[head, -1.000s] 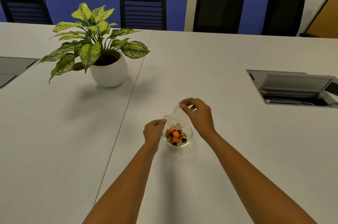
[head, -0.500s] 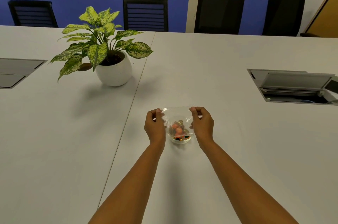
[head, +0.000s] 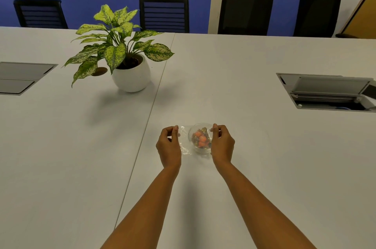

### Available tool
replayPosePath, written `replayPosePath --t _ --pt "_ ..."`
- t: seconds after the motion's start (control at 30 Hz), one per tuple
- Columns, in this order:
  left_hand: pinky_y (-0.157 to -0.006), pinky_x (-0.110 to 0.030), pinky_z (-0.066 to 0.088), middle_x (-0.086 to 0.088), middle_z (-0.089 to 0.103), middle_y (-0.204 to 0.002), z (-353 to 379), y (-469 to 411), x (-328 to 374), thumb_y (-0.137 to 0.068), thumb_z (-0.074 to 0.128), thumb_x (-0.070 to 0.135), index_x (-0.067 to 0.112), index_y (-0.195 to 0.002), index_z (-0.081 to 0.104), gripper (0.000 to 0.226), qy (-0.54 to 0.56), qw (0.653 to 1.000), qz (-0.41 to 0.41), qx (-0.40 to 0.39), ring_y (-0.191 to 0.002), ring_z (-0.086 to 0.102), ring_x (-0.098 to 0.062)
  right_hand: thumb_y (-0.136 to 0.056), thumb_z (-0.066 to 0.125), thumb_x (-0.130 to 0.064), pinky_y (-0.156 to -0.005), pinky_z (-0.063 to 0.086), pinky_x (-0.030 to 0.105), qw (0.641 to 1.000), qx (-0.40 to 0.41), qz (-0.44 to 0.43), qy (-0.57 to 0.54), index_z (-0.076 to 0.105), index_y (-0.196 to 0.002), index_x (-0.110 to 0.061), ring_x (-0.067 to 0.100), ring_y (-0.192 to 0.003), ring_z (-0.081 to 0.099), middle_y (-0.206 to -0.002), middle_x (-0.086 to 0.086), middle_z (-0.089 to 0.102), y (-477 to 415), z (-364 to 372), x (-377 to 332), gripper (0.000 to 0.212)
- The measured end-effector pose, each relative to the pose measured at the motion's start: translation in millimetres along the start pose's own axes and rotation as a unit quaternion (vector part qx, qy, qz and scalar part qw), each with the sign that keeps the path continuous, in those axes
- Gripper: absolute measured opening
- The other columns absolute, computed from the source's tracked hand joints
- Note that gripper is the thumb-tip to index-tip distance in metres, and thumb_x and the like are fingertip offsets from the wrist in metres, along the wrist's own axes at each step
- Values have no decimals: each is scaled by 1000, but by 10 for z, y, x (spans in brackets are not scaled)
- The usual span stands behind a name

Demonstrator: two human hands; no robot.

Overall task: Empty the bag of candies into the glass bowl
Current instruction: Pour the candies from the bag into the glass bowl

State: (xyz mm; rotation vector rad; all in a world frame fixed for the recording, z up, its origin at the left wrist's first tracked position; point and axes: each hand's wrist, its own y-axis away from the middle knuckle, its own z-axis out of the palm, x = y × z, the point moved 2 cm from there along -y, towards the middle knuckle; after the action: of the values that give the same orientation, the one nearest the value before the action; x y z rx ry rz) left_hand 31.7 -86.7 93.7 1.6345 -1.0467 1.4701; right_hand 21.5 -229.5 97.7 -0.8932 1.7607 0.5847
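The left hand (head: 169, 145) is pinching the upper left corner of the clear, thin plastic bag (head: 184, 139) between thumb and fingertips. The right hand (head: 222, 144) is pinching the upper right corner in the same manner. The bag is hanging stretched between the two hands, in front of the small round glass bowl (head: 201, 139); whether its lower edge is touching the counter cannot be determined. No candies are showing in the part of the bag left of the bowl.

The bowl is standing on the white counter (head: 254, 147), well inside its near edge and just right of the seam (head: 151, 106) running between the two counter panels. It is sitting between the two hands, closer to the right hand. The orange and dark wrapped candies (head: 201, 138) are lying inside the bowl, seen through the bag film.

A green variegated plant in a round white pot (head: 131, 78) is standing left of the seam, toward the far edge. A grey recessed cable box with a raised lid (head: 327, 91) is sitting near the right edge, and a closed grey hatch (head: 22, 78) is sitting at the left edge. Four black chairs (head: 164, 13) are lining the far edge.
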Motion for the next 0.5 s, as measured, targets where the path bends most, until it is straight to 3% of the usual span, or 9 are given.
replayPosePath --t 0.13,0.2,0.33,0.4,0.5 --pt "-61 -15 45 3 63 -79 -99 39 -82 -92 54 29 21 -91 60 10 -26 999 14 -19 -71 59 -2 -99 40 -22 -70 54 40 999 -9 22 34 59 -99 -5 29 -77 61 -87 15 67 119 46 56 26" --pt "-61 -16 45 2 64 -80 -157 51 -145 -92 52 32 19 -93 60 14 -45 999 14 -22 -71 58 -3 -98 39 -21 -72 57 47 998 -35 46 24 58 -107 -8 29 -81 61 -94 15 66 182 80 98 24" --pt "-63 -23 49 -3 66 -86 -301 62 -268 -93 49 33 17 -99 60 20 -69 997 2 -38 -72 58 -14 -99 38 -26 -46 51 27 992 -94 81 -15 55 -110 -12 16 -54 55 -78 3 60 302 120 205 25" --pt "-67 -33 52 -4 66 -91 -372 67 -313 -94 47 35 18 -102 59 22 -79 995 -4 -57 -74 59 -21 -99 39 -30 -43 49 23 989 -106 96 -42 54 -106 -14 14 -51 54 -73 -1 59 364 128 251 24" --pt "-64 -35 51 -3 66 -101 -501 66 -388 -94 47 36 21 -111 56 25 -104 991 -23 -84 -74 62 -22 -98 43 -27 -43 50 19 984 -132 105 -61 55 -108 -15 13 -54 56 -77 -1 60 471 160 337 20"
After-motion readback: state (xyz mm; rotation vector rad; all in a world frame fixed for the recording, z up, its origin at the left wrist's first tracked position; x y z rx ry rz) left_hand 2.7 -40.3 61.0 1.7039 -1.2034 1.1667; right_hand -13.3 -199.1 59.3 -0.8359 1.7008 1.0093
